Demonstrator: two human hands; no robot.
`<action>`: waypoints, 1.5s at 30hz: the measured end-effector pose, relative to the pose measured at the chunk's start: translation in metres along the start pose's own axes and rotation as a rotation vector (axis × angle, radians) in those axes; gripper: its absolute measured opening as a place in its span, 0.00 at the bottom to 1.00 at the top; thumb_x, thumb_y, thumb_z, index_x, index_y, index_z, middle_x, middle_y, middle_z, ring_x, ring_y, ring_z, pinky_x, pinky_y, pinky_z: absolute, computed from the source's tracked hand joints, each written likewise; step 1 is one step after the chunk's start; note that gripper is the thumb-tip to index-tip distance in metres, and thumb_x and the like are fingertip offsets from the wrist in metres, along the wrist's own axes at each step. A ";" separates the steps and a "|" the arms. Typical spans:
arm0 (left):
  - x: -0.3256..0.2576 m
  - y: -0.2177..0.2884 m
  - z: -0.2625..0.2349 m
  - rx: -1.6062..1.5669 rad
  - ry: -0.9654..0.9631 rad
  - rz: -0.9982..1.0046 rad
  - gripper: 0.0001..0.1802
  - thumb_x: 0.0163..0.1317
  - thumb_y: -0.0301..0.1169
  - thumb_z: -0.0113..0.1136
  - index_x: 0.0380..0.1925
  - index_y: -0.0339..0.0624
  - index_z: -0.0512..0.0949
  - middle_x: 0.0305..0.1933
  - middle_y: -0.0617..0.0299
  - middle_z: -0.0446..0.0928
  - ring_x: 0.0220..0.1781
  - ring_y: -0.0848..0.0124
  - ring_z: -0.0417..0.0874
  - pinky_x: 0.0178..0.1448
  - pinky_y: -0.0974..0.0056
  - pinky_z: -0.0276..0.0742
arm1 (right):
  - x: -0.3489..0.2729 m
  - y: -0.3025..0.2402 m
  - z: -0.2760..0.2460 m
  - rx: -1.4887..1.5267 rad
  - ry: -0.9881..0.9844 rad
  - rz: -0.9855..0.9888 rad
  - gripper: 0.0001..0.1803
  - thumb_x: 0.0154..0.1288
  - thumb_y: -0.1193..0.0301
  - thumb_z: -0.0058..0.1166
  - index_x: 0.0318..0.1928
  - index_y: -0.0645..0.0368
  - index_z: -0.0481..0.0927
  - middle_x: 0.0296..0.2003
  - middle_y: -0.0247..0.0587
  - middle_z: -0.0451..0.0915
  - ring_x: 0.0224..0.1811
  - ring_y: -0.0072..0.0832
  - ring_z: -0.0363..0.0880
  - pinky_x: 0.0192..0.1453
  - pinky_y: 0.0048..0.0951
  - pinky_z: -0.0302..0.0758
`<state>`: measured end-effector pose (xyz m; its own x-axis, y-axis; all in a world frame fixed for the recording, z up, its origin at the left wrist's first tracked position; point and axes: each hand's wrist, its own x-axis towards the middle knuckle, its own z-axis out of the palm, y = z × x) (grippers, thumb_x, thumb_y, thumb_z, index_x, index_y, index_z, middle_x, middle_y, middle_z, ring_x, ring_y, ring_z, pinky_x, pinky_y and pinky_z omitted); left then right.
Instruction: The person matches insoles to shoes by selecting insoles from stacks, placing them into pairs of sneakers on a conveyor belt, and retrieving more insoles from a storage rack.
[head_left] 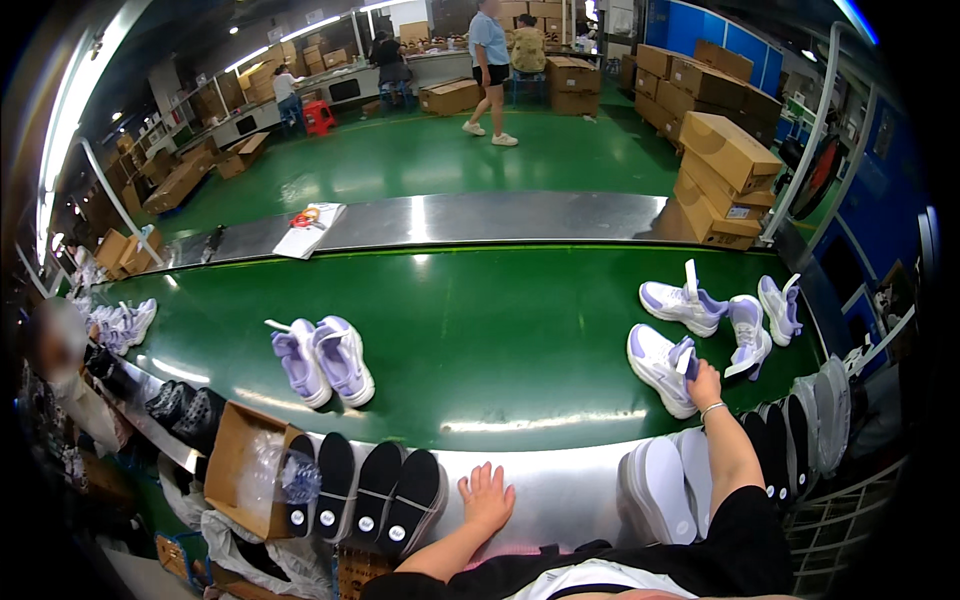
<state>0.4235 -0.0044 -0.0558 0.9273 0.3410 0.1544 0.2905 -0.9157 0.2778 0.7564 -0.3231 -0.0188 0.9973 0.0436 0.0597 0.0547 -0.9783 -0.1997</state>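
Note:
My right hand (pixel 706 386) reaches out over the green belt (pixel 480 350) and is closed on the heel collar of a white and lavender sneaker (pixel 658 362), whose toe points left and away. Three more such sneakers stand just beyond it, among them one nearest sneaker (pixel 747 335) turned on its own angle. My left hand (pixel 487 497) lies open, fingers spread, on the metal ledge (pixel 560 490) in front of me and holds nothing. Left of that hand is a row of black insoles (pixel 378 492). Beside my right forearm stand light grey insoles (pixel 660 490).
A pair of sneakers (pixel 325 360) sits left on the belt. An open carton (pixel 235 470) with clear plastic stands at the ledge's left. Across the belt lie a paper pad (pixel 308 235) with orange-handled scissors and stacked shoeboxes (pixel 722 180). A person (pixel 489 60) walks behind; others sit farther back.

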 end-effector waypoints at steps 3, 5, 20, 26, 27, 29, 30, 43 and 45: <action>-0.003 -0.002 -0.001 -0.014 -0.024 -0.008 0.23 0.46 0.41 0.50 0.42 0.41 0.68 0.50 0.52 0.61 0.54 0.59 0.57 0.55 0.50 0.47 | 0.028 -0.005 -0.005 -0.034 -0.296 0.137 0.15 0.40 0.69 0.57 0.33 0.56 0.74 0.44 0.46 0.68 0.45 0.44 0.65 0.44 0.38 0.67; -0.002 -0.005 0.001 -0.003 -0.012 0.009 0.24 0.45 0.41 0.51 0.42 0.41 0.68 0.50 0.53 0.62 0.54 0.59 0.57 0.54 0.51 0.48 | 0.048 -0.010 -0.008 -0.115 -0.169 0.040 0.12 0.40 0.69 0.56 0.30 0.57 0.75 0.46 0.46 0.66 0.48 0.43 0.63 0.46 0.38 0.66; 0.004 0.008 -0.009 0.090 -0.085 0.004 0.25 0.43 0.45 0.52 0.42 0.45 0.67 0.49 0.56 0.61 0.54 0.62 0.57 0.54 0.50 0.47 | 0.160 -0.034 0.016 -0.306 -0.054 -0.334 0.09 0.47 0.64 0.46 0.29 0.47 0.79 0.31 0.39 0.73 0.41 0.34 0.70 0.44 0.47 0.60; 0.007 0.005 0.008 0.048 -0.225 -0.043 0.25 0.44 0.43 0.51 0.42 0.43 0.67 0.49 0.55 0.61 0.54 0.61 0.56 0.55 0.50 0.46 | 0.085 -0.133 -0.032 0.312 0.057 -0.666 0.11 0.45 0.62 0.50 0.28 0.53 0.77 0.27 0.44 0.72 0.31 0.38 0.72 0.35 0.35 0.70; 0.004 0.005 0.006 0.011 -0.209 -0.072 0.24 0.44 0.42 0.51 0.42 0.43 0.68 0.49 0.54 0.62 0.55 0.60 0.56 0.55 0.50 0.46 | 0.054 -0.157 -0.051 0.300 0.022 -0.674 0.11 0.46 0.62 0.50 0.28 0.55 0.76 0.27 0.45 0.71 0.31 0.39 0.72 0.34 0.37 0.69; -0.001 -0.001 0.014 -0.031 -0.201 -0.094 0.24 0.44 0.42 0.51 0.42 0.42 0.67 0.50 0.53 0.62 0.55 0.60 0.57 0.55 0.51 0.46 | -0.001 -0.189 -0.075 0.268 -0.050 -0.701 0.12 0.46 0.62 0.50 0.28 0.57 0.75 0.28 0.47 0.71 0.30 0.41 0.72 0.32 0.39 0.70; 0.003 0.003 0.006 -0.070 -0.186 -0.114 0.25 0.44 0.42 0.52 0.42 0.41 0.67 0.50 0.53 0.62 0.55 0.60 0.57 0.55 0.51 0.46 | -0.025 -0.197 -0.079 0.254 -0.085 -0.716 0.13 0.46 0.61 0.50 0.28 0.58 0.74 0.28 0.48 0.71 0.28 0.43 0.72 0.30 0.40 0.70; -0.013 0.049 0.007 -0.817 -0.111 -0.260 0.50 0.35 0.44 0.66 0.55 0.33 0.49 0.56 0.44 0.48 0.59 0.54 0.52 0.61 0.56 0.49 | -0.249 -0.158 -0.035 0.111 -0.399 -0.504 0.17 0.50 0.56 0.45 0.30 0.57 0.76 0.30 0.52 0.69 0.28 0.43 0.73 0.32 0.39 0.70; -0.017 0.051 0.002 -0.736 -0.004 -0.075 0.43 0.39 0.40 0.63 0.53 0.33 0.54 0.54 0.42 0.53 0.57 0.53 0.54 0.60 0.55 0.51 | -0.257 -0.146 -0.056 0.136 -0.441 -0.521 0.16 0.51 0.56 0.45 0.30 0.55 0.76 0.33 0.51 0.70 0.30 0.42 0.73 0.33 0.39 0.70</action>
<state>0.4230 -0.0572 -0.0461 0.9123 0.3953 0.1068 0.1211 -0.5095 0.8519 0.4889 -0.2031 0.0501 0.7646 0.6071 -0.2165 0.5089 -0.7747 -0.3753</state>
